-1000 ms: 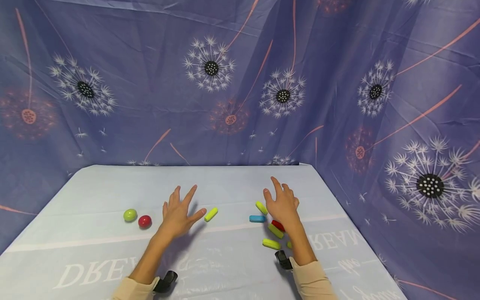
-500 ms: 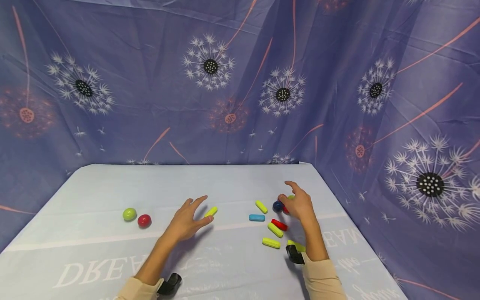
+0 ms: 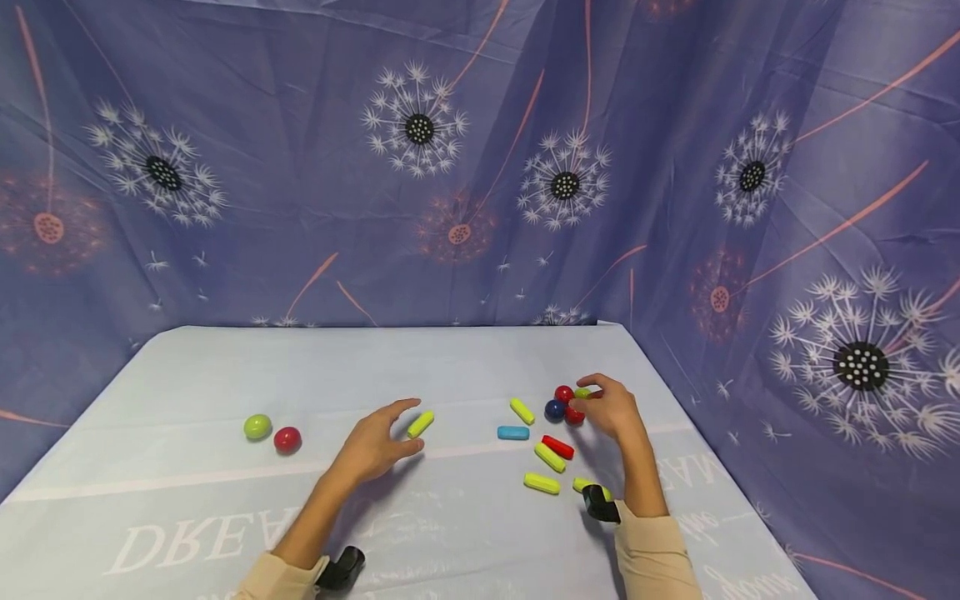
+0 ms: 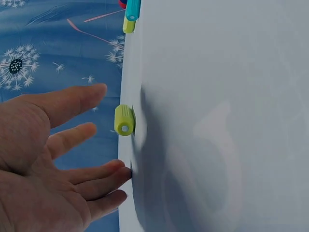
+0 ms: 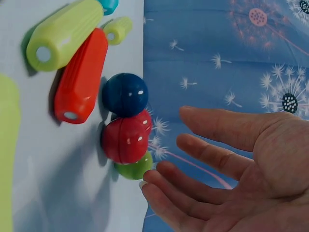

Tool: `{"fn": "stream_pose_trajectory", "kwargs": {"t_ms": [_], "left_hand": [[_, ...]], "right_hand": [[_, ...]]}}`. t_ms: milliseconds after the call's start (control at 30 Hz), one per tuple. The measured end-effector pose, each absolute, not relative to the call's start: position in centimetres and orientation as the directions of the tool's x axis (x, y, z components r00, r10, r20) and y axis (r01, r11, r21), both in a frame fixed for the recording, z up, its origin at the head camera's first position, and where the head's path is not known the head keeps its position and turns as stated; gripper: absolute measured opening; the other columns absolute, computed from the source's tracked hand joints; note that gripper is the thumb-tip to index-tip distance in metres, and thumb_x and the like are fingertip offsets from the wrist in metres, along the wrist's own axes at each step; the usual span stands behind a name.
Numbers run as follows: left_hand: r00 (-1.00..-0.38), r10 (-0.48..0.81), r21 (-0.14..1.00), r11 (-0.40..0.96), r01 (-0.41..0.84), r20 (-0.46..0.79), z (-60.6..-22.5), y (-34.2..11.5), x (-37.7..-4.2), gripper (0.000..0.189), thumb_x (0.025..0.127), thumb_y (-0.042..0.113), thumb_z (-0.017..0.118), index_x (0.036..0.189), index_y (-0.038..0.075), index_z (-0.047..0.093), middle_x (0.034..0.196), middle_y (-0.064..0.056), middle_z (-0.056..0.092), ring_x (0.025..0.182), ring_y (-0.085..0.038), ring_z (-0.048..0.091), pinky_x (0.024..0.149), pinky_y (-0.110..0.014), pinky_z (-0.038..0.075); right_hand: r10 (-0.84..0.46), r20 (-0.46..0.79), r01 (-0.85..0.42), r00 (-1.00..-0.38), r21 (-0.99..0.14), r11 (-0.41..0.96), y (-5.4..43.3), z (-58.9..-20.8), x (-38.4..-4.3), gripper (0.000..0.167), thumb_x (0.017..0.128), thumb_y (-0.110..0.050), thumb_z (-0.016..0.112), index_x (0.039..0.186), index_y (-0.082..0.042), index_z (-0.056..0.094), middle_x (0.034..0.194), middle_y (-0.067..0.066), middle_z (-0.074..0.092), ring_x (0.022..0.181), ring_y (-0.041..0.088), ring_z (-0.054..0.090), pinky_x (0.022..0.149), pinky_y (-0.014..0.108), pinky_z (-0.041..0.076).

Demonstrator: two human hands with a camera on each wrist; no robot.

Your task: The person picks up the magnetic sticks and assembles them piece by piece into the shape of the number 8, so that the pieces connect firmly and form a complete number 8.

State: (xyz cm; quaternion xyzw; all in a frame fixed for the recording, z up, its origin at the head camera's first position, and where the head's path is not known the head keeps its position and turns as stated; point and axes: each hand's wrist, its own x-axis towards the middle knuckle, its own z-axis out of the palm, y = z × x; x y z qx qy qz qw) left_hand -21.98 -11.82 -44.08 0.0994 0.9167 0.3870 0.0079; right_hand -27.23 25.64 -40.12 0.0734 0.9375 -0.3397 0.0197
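Note:
My left hand (image 3: 375,443) hovers with thumb and fingers spread on either side of a short yellow-green stick (image 3: 421,424). In the left wrist view a gap shows between the stick (image 4: 125,120) and the fingers. On the right side, my right hand (image 3: 612,410) reaches with spread fingers toward a cluster of small balls. That cluster has a dark blue ball (image 5: 125,94), a nearer red ball (image 5: 125,140), another red ball (image 3: 564,393) and a green ball (image 5: 135,166). The green one is partly hidden by the hand in the head view. Neither hand holds anything.
A green ball (image 3: 258,427) and a red ball (image 3: 287,440) lie at the left of the white-covered table (image 3: 187,375). Between the hands and nearer me are a blue stick (image 3: 513,433), a red stick (image 3: 557,447) and several yellow-green sticks (image 3: 542,483). A patterned curtain (image 3: 300,167) stands behind.
My right hand has moved right and uncovered the balls, then lowered beside them. The left hand has come down and right, to around the yellow-green stick.

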Motion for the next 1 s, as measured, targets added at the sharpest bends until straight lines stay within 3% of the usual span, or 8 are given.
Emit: {"fn": "stream_pose_trajectory", "kwargs": {"t_ms": [433, 800, 1000], "left_hand": [[-0.984, 0.163, 0.696, 0.698, 0.169, 0.075, -44.2, -11.7, -22.1, 0.043, 0.084, 0.016, 0.08, 0.126, 0.013, 0.071, 0.119, -0.016, 0.072, 0.119, -0.04, 0.063, 0.1, -0.057, 0.047], [-0.985, 0.148, 0.714, 0.68, 0.168, 0.09, -44.4, -11.6, -22.2, 0.033, 0.082, 0.01, 0.081, 0.115, 0.012, 0.078, 0.115, -0.009, 0.076, 0.117, -0.033, 0.066, 0.103, -0.053, 0.048], [-0.989, 0.116, 0.725, 0.673, 0.147, 0.093, -44.5, -11.6, -22.2, 0.029, 0.077, 0.008, 0.083, 0.105, 0.013, 0.08, 0.104, -0.002, 0.078, 0.104, -0.025, 0.07, 0.093, -0.047, 0.052]], "right_hand": [[0.165, -0.164, 0.232, -0.973, -0.638, 0.734, 26.5, -41.5, -27.7, 0.038, 0.088, -0.021, 0.074, 0.121, -0.005, 0.065, 0.116, 0.022, 0.063, 0.097, 0.033, 0.06, 0.075, 0.037, 0.051], [0.154, -0.149, 0.214, -0.977, -0.643, 0.735, 26.3, -42.2, -28.0, 0.035, 0.085, -0.017, 0.076, 0.116, -0.005, 0.066, 0.105, 0.018, 0.067, 0.088, 0.028, 0.062, 0.07, 0.033, 0.048], [0.145, -0.14, 0.202, -0.979, -0.639, 0.742, 26.2, -42.3, -28.1, 0.036, 0.081, -0.016, 0.078, 0.113, -0.004, 0.065, 0.104, 0.019, 0.065, 0.088, 0.03, 0.059, 0.069, 0.034, 0.047]]}}
